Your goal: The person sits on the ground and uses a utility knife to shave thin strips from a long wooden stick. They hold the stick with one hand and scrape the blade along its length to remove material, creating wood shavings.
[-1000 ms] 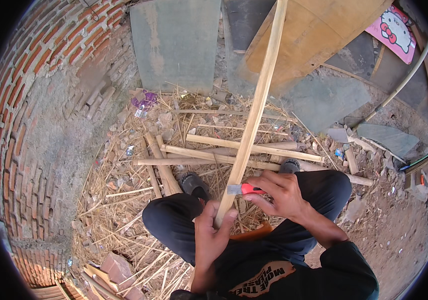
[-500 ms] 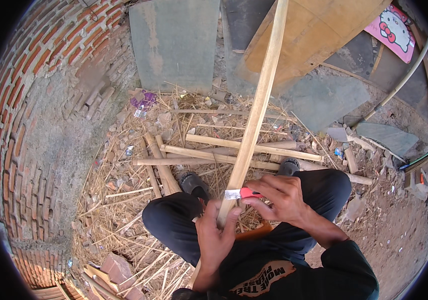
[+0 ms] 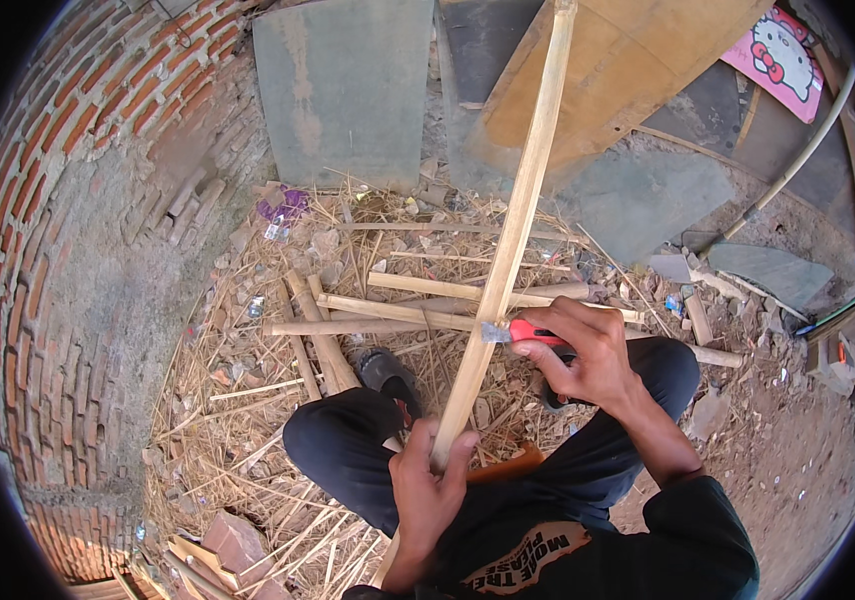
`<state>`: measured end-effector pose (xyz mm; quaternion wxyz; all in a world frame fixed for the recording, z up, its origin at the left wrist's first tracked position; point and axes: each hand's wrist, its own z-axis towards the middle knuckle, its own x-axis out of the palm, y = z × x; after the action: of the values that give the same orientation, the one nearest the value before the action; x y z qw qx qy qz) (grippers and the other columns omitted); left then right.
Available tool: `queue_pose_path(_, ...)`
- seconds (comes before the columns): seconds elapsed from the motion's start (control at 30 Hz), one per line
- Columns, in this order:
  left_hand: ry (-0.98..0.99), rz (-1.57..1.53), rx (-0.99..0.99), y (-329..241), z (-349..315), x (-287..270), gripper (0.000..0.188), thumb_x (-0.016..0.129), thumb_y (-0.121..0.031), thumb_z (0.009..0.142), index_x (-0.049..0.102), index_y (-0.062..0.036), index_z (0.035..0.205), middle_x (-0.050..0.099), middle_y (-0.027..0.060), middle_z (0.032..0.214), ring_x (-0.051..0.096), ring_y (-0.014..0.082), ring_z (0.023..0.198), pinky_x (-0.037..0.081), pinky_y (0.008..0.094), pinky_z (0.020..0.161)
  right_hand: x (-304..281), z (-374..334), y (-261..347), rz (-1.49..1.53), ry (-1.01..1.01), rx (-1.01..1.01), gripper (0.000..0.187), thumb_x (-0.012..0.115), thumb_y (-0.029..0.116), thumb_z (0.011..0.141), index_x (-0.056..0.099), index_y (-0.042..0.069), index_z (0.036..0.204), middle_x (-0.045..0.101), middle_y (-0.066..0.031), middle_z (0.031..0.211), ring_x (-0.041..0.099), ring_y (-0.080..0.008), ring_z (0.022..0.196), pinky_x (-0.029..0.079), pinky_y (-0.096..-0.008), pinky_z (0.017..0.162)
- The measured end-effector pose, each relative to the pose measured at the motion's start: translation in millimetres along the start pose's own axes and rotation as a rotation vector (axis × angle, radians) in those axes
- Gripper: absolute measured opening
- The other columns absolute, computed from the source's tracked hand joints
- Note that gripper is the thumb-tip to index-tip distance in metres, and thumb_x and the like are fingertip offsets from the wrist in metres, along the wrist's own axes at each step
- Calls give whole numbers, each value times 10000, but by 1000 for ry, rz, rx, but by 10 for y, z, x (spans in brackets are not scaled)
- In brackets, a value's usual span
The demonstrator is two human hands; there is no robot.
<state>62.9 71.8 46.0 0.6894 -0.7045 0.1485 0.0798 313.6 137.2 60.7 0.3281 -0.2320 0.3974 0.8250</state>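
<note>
A long, pale bamboo strip [image 3: 528, 190] slants from my lap up to the top of the view. Near its lower end my left hand [image 3: 430, 478] is closed round it, thumb along one edge. Farther up, my right hand [image 3: 588, 350] grips the red handle of a utility knife [image 3: 533, 332]. The knife's wide blade lies across the strip's face and touches it. Something orange-brown [image 3: 508, 466], partly hidden, sits between my legs below the strip.
Several bamboo pieces [image 3: 428, 285] lie crossed on ground strewn with straw and rubble beyond my feet. A brick wall [image 3: 78, 280] rises at the left. Grey sheets [image 3: 343, 100] and a brown board [image 3: 628, 70] lean at the back. A pink picture panel [image 3: 778, 65] is far right.
My right hand has slid the knife up along the bamboo strip, away from my left hand. The left hand keeps its hold at nearly the same place.
</note>
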Motion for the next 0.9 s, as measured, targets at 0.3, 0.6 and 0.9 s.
queue_pose_path(0.3, -4, 70, 27, 92, -50, -61, 230, 809, -207, 1031, 671, -23, 1031, 677, 78, 670, 581, 94, 529, 436, 294, 495, -6, 49, -93, 69, 9, -7, 253, 903, 210, 878, 824, 63, 1068, 766, -90, 878, 720, -256, 672, 555, -369, 594)
queue_pose_path(0.6, 9, 82, 2, 185, -134, -125, 252, 825, -216, 1017, 667, -20, 1034, 670, 80, 671, 558, 94, 530, 426, 292, 497, -67, 141, -126, 46, 11, 21, 257, 891, 201, 879, 818, 55, 1077, 790, -115, 937, 777, -270, 767, 599, -353, 662)
queue_pose_path(0.9, 76, 33, -116, 244, -362, -194, 199, 802, -152, 1023, 679, 3, 1004, 654, -21, 708, 496, 6, 620, 356, 228, 545, -253, 383, -535, -12, -91, 98, 236, 840, 167, 948, 806, -12, 1098, 793, -169, 941, 768, -295, 782, 603, -356, 694)
